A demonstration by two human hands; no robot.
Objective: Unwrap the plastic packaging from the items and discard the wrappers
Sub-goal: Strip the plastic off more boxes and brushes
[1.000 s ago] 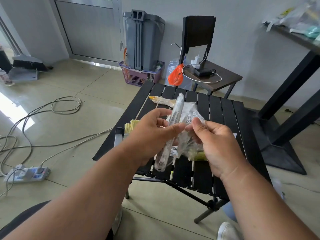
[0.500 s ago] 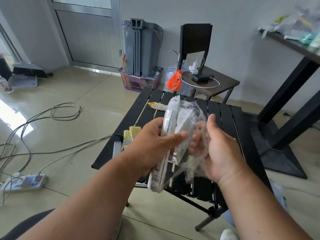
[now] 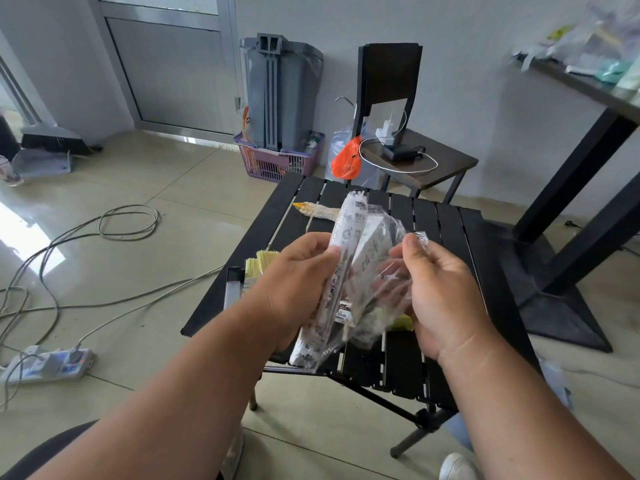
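Cables (image 3: 104, 237) sprawl over the floor at nine o'clock; a grey bin (image 3: 280, 95) stands at twelve, beyond the black slatted table (image 3: 440, 223). Above it, the left hand (image 3: 298, 285) grips a long white printed packet (image 3: 332, 289); the right hand (image 3: 440, 289) pinches its crinkled clear plastic wrapper (image 3: 388, 271).

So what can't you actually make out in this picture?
Head view only:
- Contents of the packet: crinkled clear plastic and glare hide them; its print is too blurred to read.
- Fingers of the left hand: mostly behind the packet.
- Yellow bristles on the table: what they belong to is covered by the left hand.
- Wrapped item further back: film and distance obscure it.
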